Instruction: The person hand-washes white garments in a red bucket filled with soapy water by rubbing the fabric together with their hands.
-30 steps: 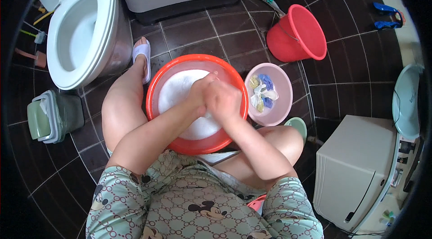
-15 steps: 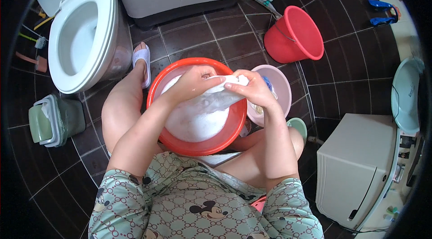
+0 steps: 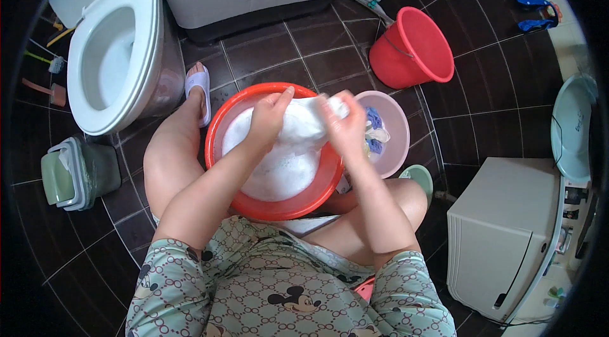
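Stretched between my two hands is a wet white cloth [image 3: 303,122], held over the red-orange basin [image 3: 277,211] in front of me. White suds [image 3: 279,175] fill much of that basin. My left hand [image 3: 269,118] grips the cloth on its left side, thumb pointing up. My right hand [image 3: 346,126], slightly blurred, is closed on the cloth's other end near the basin's right rim. What kind of garment the cloth is, I cannot make out.
A pink basin [image 3: 396,122] with blue and white cloths [image 3: 375,131] stands at the right, a red bucket [image 3: 411,48] beyond it. The toilet [image 3: 114,58] is far left, with a lidded bin [image 3: 79,172] nearer. At the right stands a white cabinet [image 3: 498,229].
My hands have moved apart. The left has shifted slightly and turned thumb up; the right has turned and drawn left, uncovering more of the pink basin's cloths.
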The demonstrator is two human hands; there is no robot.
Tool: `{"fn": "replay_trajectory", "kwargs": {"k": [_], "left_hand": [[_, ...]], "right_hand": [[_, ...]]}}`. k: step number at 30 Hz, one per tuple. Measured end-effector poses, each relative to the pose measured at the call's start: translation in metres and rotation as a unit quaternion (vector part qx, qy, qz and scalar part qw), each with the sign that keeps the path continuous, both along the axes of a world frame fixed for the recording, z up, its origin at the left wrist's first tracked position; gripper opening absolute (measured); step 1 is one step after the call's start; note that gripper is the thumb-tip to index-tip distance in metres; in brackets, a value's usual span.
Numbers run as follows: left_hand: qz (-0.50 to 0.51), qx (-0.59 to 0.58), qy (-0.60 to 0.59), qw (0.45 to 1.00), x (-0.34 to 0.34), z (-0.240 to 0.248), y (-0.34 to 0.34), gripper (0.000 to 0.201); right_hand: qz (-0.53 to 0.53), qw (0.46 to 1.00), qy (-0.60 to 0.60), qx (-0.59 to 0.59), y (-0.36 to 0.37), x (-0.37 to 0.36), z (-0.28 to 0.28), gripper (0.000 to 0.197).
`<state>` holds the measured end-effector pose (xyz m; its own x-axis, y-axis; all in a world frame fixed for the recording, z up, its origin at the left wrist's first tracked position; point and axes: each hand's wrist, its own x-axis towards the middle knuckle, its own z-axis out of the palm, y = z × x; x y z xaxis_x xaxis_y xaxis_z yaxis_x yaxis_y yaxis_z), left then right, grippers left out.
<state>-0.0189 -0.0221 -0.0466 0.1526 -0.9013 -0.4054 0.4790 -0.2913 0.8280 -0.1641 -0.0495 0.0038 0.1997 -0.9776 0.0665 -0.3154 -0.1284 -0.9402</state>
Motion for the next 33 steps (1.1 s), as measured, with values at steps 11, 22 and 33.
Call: {"fn": "replay_trajectory", "kwargs": {"k": [11, 22, 33], "left_hand": [[0.004, 0.078, 0.334, 0.939, -0.032, -0.035, 0.02, 0.021], [-0.07, 0.079, 0.414, 0.904, -0.014, -0.031, 0.017, 0.018], [-0.056, 0.084, 0.449, 0.888, -0.026, -0.026, 0.019, 0.019]], "right_hand": [[0.063, 0.944, 0.204, -0.252, 0.026, 0.032, -0.029, 0.014], [0.111, 0.936, 0.186, -0.278, 0.045, 0.036, -0.016, 0.029], [0.053, 0.95, 0.183, -0.25, 0.015, 0.022, -0.033, 0.024]]}}
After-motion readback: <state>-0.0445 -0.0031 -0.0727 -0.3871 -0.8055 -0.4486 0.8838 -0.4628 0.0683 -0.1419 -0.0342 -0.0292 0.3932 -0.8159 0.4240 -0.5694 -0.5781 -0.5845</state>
